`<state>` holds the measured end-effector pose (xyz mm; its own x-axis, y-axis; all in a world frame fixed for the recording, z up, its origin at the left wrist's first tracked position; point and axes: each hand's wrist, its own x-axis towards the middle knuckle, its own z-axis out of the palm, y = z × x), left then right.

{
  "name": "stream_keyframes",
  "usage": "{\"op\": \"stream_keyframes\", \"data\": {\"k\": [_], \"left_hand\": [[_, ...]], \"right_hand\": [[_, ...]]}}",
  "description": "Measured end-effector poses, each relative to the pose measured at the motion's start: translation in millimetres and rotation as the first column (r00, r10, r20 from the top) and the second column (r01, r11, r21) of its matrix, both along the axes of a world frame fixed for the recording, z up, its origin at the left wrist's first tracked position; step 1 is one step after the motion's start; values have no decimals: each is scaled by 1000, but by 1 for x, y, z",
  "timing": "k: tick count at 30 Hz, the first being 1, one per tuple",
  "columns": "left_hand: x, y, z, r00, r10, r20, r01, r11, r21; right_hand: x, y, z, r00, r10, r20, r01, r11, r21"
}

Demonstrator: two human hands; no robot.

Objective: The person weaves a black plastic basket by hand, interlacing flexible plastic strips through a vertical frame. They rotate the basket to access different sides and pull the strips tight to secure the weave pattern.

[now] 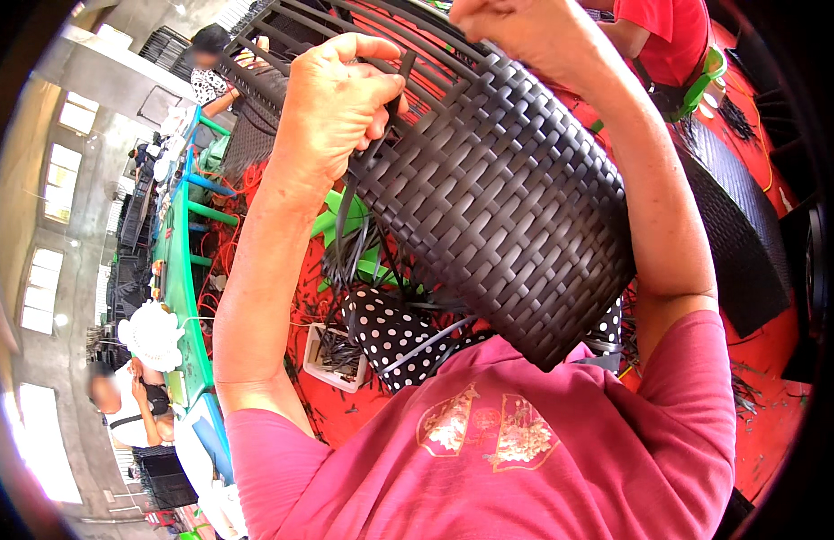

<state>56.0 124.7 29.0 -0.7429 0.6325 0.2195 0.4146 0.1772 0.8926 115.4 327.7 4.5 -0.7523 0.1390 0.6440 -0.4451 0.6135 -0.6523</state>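
A dark woven panel (507, 189) of flat plastic strips over a frame slants across my lap, its lower corner near my chest. Bare black rods run on from its upper end. My left hand (331, 112) is at the panel's upper left edge, thumb and fingers closed on a black flat strip (404, 76) that stands up from the weave. Over the panel's upper right edge, my right hand (520, 31) is bent with its fingers drawn together. The top of the picture cuts off part of it, so what it holds cannot be made out.
Loose dark strips (349, 229) hang below my left hand. A white bin (336, 358) of scraps sits on the red floor (345, 414). Another woven piece (736, 225) lies at right. A green-edged table (187, 297) stands left. Other people sit at far left and upper right.
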Motion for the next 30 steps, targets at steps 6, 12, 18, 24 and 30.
{"op": "stream_keyframes", "data": {"k": [6, 12, 18, 24, 30], "left_hand": [[2, 2, 2, 999, 33, -37, -37, 991, -130], [12, 9, 5, 984, 28, -174, -77, 957, -281], [9, 9, 11, 992, -4, -128, -35, 952, -305], [1, -1, 0, 999, -12, -31, 9, 996, -94], [1, -5, -8, 995, 57, -86, -58, 998, -6]], "right_hand": [[0, -17, -20, 997, 10, -75, 12, 958, 287], [2, -15, -24, 983, -67, -170, 148, 837, 527], [-8, -6, -36, 988, -61, -144, 136, 793, 594], [-8, -14, -37, 988, 31, -153, 24, 939, 342], [-29, -12, -43, 997, 14, -76, 12, 946, 323]]}}
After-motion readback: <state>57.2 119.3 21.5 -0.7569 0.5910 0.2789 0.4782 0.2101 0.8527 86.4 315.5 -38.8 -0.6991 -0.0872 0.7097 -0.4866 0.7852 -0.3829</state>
